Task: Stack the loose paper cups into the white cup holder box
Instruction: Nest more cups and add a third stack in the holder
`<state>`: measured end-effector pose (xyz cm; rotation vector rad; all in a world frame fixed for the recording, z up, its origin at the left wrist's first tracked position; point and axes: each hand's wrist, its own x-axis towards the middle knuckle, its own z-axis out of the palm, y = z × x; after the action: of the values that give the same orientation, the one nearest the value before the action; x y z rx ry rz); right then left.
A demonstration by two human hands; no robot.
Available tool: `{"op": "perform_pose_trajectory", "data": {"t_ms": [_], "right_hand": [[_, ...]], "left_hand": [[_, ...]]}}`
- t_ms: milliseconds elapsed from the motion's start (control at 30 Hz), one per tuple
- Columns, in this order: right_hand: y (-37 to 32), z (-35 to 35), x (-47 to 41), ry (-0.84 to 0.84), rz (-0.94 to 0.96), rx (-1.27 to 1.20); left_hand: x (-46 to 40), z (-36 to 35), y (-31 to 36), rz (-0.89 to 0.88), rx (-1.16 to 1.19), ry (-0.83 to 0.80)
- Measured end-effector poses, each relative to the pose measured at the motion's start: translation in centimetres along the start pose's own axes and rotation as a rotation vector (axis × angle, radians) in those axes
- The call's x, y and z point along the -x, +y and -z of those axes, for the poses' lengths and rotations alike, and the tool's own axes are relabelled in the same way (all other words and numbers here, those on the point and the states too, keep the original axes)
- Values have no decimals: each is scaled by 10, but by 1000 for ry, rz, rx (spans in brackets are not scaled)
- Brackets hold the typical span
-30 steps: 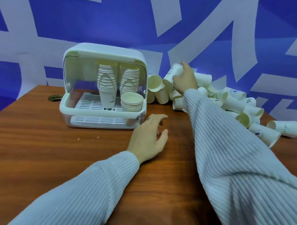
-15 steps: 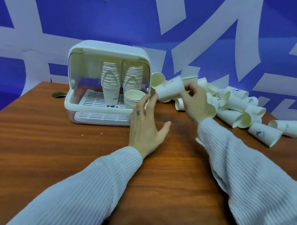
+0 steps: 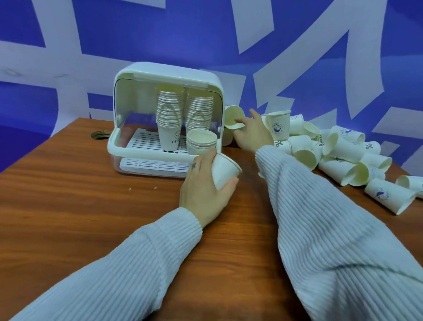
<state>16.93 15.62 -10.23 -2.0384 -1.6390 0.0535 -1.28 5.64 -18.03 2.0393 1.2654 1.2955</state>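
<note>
I can read "HEL" on the bottom cup (image 3: 169, 138) in the box, and "%" on two loose cups (image 3: 280, 144) (image 3: 370, 146).

box (image 3: 167, 74) sat rear-left on table (image 3: 70, 202) | two tall stacks (image 3: 170, 110) in it, short stack (image 3: 201, 143) before them | loose cups (image 3: 346, 154) lay right

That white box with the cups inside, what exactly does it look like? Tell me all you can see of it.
The box looks like smooth white plastic with rounded corners and a domed top, its front open. Inside lies a slotted white tray over a clear base. On the tray stand two tall cup stacks side by side, nearly reaching the top, and a short stack in front of the right one. The box sits upright on the brown table, near the far edge. The left hand, gripping a cup, is just before its front right corner.
</note>
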Motion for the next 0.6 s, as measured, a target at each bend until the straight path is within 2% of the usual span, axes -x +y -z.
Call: {"op": "perform_pose_trajectory", "data": {"t_ms": [133, 233, 333, 433, 500, 600], "right_hand": [[-2, -11, -24, -40, -12, 14], [-2, -12, -26, 35, -38, -7], [0, -3, -16, 324, -116, -137], [-4, 22, -1, 636, -182, -405], [-14, 39, 10, 687, -110, -573], [-41, 50, 32, 592, 117, -598]], "left_hand": [[-1, -2, 2, -32, 19, -27], [-2, -2, 2, -31, 24, -25], [-3, 0, 3, -14, 48, 4], [-2, 6, 7, 6, 87, 52], [0, 10, 11, 22, 110, 94], [4, 16, 13, 38, 141, 173]]}}
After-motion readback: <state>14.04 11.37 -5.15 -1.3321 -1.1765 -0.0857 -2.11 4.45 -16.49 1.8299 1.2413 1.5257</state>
